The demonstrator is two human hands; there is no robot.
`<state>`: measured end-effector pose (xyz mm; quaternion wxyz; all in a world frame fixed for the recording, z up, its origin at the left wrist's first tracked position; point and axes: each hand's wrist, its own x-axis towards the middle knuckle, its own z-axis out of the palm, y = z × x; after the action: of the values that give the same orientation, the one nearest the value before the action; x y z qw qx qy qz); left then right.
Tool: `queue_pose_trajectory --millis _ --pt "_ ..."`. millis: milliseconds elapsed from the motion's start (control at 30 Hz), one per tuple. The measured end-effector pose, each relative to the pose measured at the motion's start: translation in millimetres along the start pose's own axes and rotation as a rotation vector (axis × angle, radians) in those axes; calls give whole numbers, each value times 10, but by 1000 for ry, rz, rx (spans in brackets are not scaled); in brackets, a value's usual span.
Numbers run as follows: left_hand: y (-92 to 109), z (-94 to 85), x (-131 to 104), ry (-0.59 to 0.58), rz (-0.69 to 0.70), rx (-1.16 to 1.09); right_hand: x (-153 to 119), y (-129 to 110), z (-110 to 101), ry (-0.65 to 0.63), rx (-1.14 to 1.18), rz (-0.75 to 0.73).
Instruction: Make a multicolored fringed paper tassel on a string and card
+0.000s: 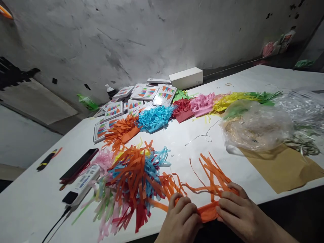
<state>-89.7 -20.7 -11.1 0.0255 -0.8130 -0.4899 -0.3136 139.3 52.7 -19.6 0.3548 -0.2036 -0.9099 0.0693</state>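
Hands on orange fringe

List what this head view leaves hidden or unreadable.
- Orange fringe: its folded band is partly hidden under the left hand and right hand.
- Bag contents: blurred by crinkled plastic.
- Cards: print too small.
- Cable: cut off by the bottom edge.
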Motion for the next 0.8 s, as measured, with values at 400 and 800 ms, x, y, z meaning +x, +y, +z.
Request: queue_pose_trajectory --millis 400,800 --pt "230 44 54 -60 -467 88 61 -221 98 77 -171 340" --pt "86 56 -57 36 19 59 -38 -98 64 32 7 25"
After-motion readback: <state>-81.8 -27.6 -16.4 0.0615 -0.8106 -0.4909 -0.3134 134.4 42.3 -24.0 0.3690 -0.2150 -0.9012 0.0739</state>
